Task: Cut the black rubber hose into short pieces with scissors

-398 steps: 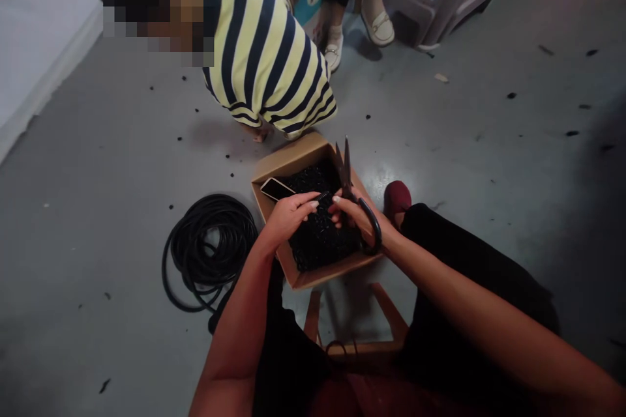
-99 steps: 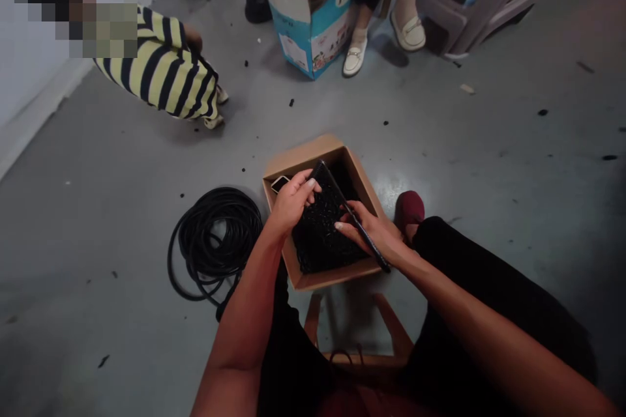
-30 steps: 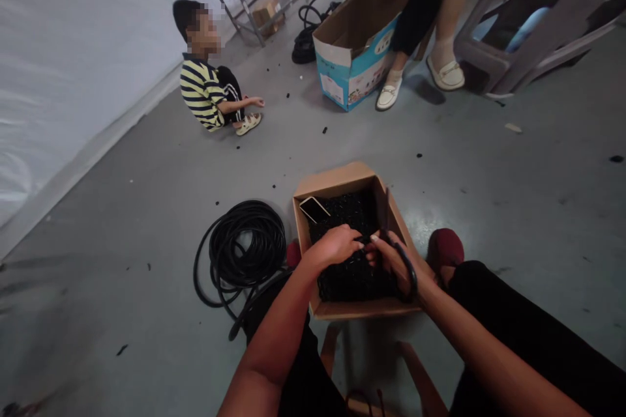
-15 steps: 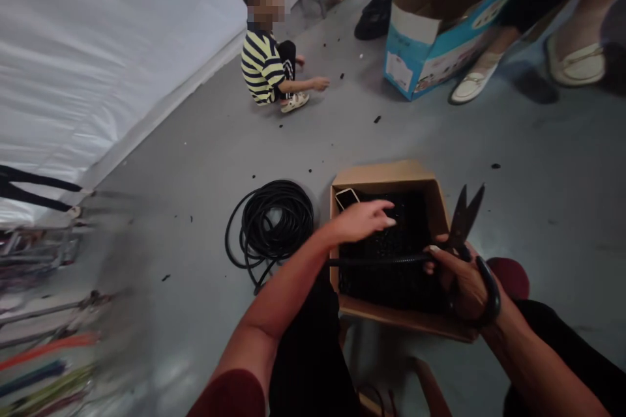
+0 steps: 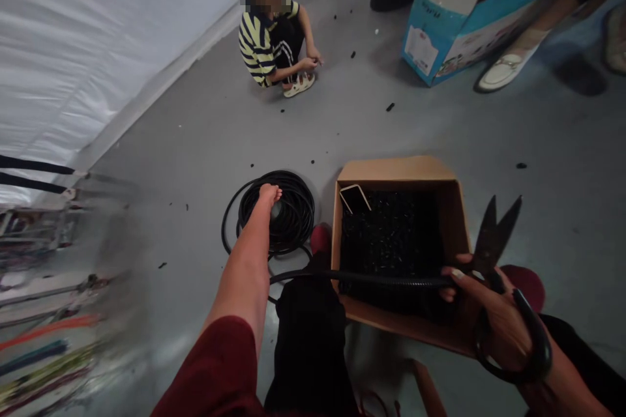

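My left hand [image 5: 265, 199] reaches out to the left and rests on a coil of black rubber tube [image 5: 293, 212], its fingers partly hidden. My right hand [image 5: 501, 322] grips black-handled shears [image 5: 491, 238] with the blades pointing up, at the right side of a cardboard box [image 5: 396, 172]. A length of black ribbed tube [image 5: 372, 279] runs from that hand across the box toward the coil. The box holds a heap of small black pieces [image 5: 391, 234], and a smartphone [image 5: 355, 199] leans in its far left corner.
A child in a striped shirt [image 5: 257, 42] sits on the grey floor, which is dotted with black scraps. Behind the box stand a blue-and-white carton [image 5: 454, 23] and a person's foot in a white shoe [image 5: 499, 71]. A white sheet [image 5: 107, 45] hangs at the left.
My left hand has moved from above the box out to the coil. The shears have shifted right past the box edge, and the tube now stretches across the box.
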Demonstrator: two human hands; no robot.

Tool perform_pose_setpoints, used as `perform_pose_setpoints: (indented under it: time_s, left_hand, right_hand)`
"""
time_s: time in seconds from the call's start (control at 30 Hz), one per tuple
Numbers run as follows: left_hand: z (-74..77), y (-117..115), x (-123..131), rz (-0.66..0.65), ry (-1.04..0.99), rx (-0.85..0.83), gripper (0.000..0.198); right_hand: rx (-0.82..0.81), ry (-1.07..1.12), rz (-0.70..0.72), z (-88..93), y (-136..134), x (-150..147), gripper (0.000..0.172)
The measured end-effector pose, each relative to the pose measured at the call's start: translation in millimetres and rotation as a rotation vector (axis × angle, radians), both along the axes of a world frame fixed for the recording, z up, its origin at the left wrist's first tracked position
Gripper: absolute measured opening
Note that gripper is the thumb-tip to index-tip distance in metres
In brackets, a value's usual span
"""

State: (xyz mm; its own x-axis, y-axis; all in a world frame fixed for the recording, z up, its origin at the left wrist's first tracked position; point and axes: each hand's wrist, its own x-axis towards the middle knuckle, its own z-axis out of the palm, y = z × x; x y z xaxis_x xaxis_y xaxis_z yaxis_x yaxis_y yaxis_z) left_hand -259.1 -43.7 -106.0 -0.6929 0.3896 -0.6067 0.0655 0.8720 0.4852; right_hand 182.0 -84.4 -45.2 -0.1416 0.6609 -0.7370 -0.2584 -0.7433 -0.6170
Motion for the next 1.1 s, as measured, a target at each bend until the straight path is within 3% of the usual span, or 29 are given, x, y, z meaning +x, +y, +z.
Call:
perform_pose_setpoints:
  time_s: [0.07, 0.17, 0.27, 0.37, 0.47, 0.53, 0.57, 0.63, 0.73, 0.87, 1.1]
  left_hand:
    - [-7.7, 12.9, 7.5, -0.045, -0.026, 0.024, 0.036]
    - [-15.1, 43.3, 42.3, -0.177, -0.099, 0.067, 0.029]
    - [-3.4, 62.3, 96.9, -0.333, -0.162, 0.101, 0.026]
    - [33.3, 51.0, 157.7, -0.55, -0.262, 0.135, 0.016]
    - [83.7, 18.9, 211.3, -1.178, -0.379, 0.2, 0.029]
    - [114.0, -1.1, 239.3, -1.412, -0.299, 0.21, 0.034]
    - [125.9, -8.6, 251.1, -1.458, -0.219, 0.217, 0.036]
    - [141.8, -18.3, 271.9, -1.462, -0.069, 0.227, 0.038]
    - [147.9, -24.4, 298.4, -1.411, 0.032, 0.224, 0.037]
    - [137.8, -26.8, 317.2, -1.408, 0.08, 0.216, 0.039]
    - [120.6, -21.4, 309.3, -1.251, 0.201, 0.336, 0.025]
  right_hand:
    - [0.006, 0.002, 0.021, 1.1, 0.4, -3.7, 0.055]
    - [0.032, 0.0, 0.028, 2.9, 0.6, -10.7, 0.054]
    - [0.041, -0.008, 0.009, 4.3, 1.7, -15.8, 0.054]
    - [0.058, -0.001, 0.001, 5.8, 4.2, -17.2, 0.055]
    - [0.119, -0.018, -0.009, 7.9, 8.1, -16.2, 0.053]
    - [0.166, -0.058, -0.03, 10.5, 11.3, -15.0, 0.052]
    - [0.189, -0.067, -0.042, 12.1, 13.1, -14.0, 0.052]
    - [0.223, -0.044, -0.047, 15.1, 16.9, -11.3, 0.052]
    - [0.302, -0.026, -0.104, 15.9, 22.8, -4.8, 0.047]
    - [0.372, -0.06, -0.142, 7.6, 28.0, 3.5, 0.043]
    - [0.413, 0.012, -0.157, 3.4, 35.6, -1.9, 0.041]
